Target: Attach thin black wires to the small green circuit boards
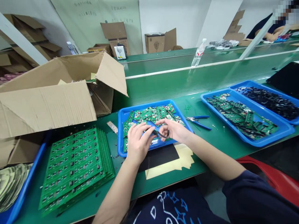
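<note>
My left hand [138, 141] is closed over the near part of a blue tray [120, 124], its fingertips pinching a small green circuit board [155, 132], mostly hidden by the fingers. From there a thin, bent black strip [163, 135] runs across to my right hand [174, 130]. The right fingers are curled around the strip's far end. Beneath both hands, the tray holds many loose small circuit boards [142, 114]. A black sheet [161, 157] and yellow paper sheets [163, 169] lie in front of the tray.
Blue-handled cutters [198, 120] lie right of the tray. Farther right stand a tray of boards [286, 130] and a tray of small black parts [268, 101]. At left are stacked circuit panels [72, 165] and a large open carton [46, 102]. A bottle [199, 53] stands behind.
</note>
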Motion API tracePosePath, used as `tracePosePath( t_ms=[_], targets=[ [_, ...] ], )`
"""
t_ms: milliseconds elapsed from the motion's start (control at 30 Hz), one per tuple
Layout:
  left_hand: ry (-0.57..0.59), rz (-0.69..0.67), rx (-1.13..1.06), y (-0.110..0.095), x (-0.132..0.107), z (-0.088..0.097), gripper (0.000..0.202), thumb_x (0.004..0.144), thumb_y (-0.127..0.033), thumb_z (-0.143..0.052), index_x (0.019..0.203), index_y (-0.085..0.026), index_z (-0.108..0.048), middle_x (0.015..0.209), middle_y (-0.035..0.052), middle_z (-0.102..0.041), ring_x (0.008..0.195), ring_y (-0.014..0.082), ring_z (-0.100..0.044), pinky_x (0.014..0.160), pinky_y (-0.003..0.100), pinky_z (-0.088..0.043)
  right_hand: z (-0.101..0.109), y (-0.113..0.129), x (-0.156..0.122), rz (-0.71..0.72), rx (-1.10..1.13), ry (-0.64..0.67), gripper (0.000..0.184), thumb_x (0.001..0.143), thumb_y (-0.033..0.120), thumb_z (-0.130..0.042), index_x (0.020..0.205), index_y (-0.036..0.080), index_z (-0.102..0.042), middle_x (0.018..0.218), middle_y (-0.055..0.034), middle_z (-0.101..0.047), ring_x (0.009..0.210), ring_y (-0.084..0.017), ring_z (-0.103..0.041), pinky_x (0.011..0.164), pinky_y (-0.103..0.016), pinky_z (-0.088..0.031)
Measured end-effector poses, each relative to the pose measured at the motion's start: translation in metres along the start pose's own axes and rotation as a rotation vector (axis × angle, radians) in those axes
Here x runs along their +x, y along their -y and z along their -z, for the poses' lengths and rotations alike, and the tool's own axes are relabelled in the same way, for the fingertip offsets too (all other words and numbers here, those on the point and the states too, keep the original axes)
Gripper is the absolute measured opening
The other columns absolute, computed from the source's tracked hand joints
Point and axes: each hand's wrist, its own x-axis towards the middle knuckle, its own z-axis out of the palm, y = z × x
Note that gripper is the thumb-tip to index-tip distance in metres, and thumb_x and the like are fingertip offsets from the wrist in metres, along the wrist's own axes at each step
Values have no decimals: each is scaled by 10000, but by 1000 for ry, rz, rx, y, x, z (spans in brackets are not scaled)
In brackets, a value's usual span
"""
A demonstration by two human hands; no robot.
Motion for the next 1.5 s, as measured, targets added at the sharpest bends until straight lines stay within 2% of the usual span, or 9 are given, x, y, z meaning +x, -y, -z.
tracePosePath(
  t_ms=[67,167,300,467,633,967,1100,1300,1500],
  targets=[
    [-8,-19,52,1,-1,0,193,814,-250,-614,1003,-215,-626,948,69,-697,995,228,-612,928,416,-398,-4,0,-2,-93,-11,34,318,774,381,-610,993,165,-530,610,8,-638,528,-127,-625,537,-270,-524],
    [-5,-38,96,0,-1,0,179,816,-241,-612,992,-209,-626,922,59,-706,962,216,-623,921,396,-395,-10,-2,-6,-78,-10,20,360,706,249,-699,1001,155,-517,623,15,-659,561,-114,-635,591,-262,-526],
    [1,-22,129,-4,1,0,185,817,-259,-614,993,-200,-620,888,50,-712,927,209,-632,930,393,-369,-15,-5,-9,-87,108,21,383,715,216,-684,1050,158,-506,580,41,-630,510,-96,-600,543,-238,-493],
    [-2,12,107,-5,2,-1,153,820,-269,-611,955,-199,-623,858,45,-711,864,202,-645,918,392,-367,-12,-7,-5,-218,272,50,369,686,192,-681,1021,166,-529,520,57,-585,424,-83,-532,448,-211,-421],
    [14,48,31,-3,0,-2,163,824,-282,-605,961,-193,-616,863,52,-702,856,198,-643,922,397,-373,-9,-6,-3,-262,306,37,344,681,148,-666,1003,178,-547,502,67,-556,407,-69,-488,432,-201,-390],
    [0,62,25,-4,-1,-5,157,834,-285,-588,959,-205,-638,859,51,-705,834,191,-642,923,405,-373,-9,-7,-3,-233,287,49,387,686,132,-638,1056,172,-530,482,69,-555,383,-71,-480,420,-197,-378],
    [31,105,-44,-2,-3,-6,176,852,-328,-553,954,-221,-649,855,47,-704,828,189,-642,928,416,-386,-10,-7,-3,-261,268,10,341,670,144,-676,987,174,-555,491,65,-570,399,-75,-508,427,-200,-403],
    [81,239,-200,-5,-5,-9,262,852,-405,-528,982,-215,-654,859,54,-703,820,190,-645,908,413,-437,-14,-10,-4,-131,138,-62,318,588,310,-800,693,149,-547,555,30,-633,462,-87,-595,493,-219,-491],
    [90,416,-454,-10,-2,-6,238,814,-375,-588,926,-187,-679,871,68,-706,812,184,-649,756,323,-520,-16,-9,-4,-17,49,-34,328,597,375,-789,694,147,-573,567,27,-636,496,-96,-623,545,-240,-526]
  ],
)
